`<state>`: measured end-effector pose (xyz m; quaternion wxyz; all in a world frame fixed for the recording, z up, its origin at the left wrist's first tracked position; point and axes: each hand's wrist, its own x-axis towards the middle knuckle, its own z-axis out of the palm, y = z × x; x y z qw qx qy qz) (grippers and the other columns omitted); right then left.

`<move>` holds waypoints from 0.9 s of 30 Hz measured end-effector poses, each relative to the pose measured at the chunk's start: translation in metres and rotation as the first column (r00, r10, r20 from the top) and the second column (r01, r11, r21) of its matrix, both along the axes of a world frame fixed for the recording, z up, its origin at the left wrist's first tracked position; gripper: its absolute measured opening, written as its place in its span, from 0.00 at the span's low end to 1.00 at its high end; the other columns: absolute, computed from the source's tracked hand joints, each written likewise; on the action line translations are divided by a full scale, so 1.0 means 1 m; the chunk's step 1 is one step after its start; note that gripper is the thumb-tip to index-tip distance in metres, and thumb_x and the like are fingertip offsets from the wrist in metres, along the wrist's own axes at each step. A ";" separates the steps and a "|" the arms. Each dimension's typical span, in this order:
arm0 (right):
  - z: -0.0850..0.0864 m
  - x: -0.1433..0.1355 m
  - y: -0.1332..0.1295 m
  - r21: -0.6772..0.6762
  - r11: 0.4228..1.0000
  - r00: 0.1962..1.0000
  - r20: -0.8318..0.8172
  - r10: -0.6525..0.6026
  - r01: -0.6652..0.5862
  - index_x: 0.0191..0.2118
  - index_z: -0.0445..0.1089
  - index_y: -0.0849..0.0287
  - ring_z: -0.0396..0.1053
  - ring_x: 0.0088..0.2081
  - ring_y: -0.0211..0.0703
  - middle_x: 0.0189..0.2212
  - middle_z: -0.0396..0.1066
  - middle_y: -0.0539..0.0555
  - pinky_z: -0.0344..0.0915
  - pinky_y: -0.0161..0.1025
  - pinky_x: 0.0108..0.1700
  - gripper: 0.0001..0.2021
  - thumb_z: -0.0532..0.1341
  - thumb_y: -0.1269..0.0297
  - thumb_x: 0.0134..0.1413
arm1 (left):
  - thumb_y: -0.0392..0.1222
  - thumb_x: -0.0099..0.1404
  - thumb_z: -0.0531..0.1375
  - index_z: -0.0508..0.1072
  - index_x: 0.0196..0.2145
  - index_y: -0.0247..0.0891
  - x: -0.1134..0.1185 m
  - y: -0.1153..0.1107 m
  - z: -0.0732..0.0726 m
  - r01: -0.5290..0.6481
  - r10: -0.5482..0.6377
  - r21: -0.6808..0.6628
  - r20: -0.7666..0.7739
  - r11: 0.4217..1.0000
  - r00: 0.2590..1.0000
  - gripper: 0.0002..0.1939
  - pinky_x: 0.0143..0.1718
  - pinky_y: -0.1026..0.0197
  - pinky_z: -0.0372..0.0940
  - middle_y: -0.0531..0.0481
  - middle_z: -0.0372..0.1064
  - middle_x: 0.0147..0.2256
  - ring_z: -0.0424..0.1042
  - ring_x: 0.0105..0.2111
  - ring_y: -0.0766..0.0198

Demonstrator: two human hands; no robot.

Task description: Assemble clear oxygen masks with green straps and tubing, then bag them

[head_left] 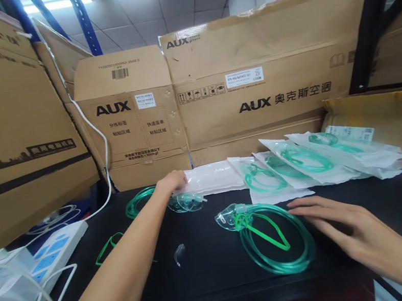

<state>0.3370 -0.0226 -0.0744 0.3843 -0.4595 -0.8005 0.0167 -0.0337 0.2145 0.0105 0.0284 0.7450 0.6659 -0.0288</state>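
Note:
At the back of the black table, my left hand has its fingers closed at the left end of a flat white pouch; its fingertips are partly hidden. Just below it lies a clear oxygen mask, with a coil of green tubing behind my left wrist. My right hand is open, fingers stretched out beside a coil of green tubing. A second clear mask with a green strap rests on that coil. A small clear bent piece lies between my forearms.
Several white pouches holding green tubing lie overlapped at the back right. A loose green strap is near my left forearm. On the left stands a white power strip with cables. Cardboard boxes wall the back.

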 end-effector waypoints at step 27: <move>0.001 -0.073 0.060 0.185 0.979 0.915 0.404 -0.001 -0.080 0.39 0.67 0.58 0.67 0.39 0.48 0.38 0.68 0.57 0.68 0.44 0.41 0.11 0.50 0.76 0.68 | 0.47 0.74 0.52 0.80 0.50 0.40 0.050 -0.085 0.042 0.158 -0.363 0.484 0.367 0.861 0.857 0.19 0.56 0.52 0.62 0.42 0.78 0.50 0.72 0.52 0.49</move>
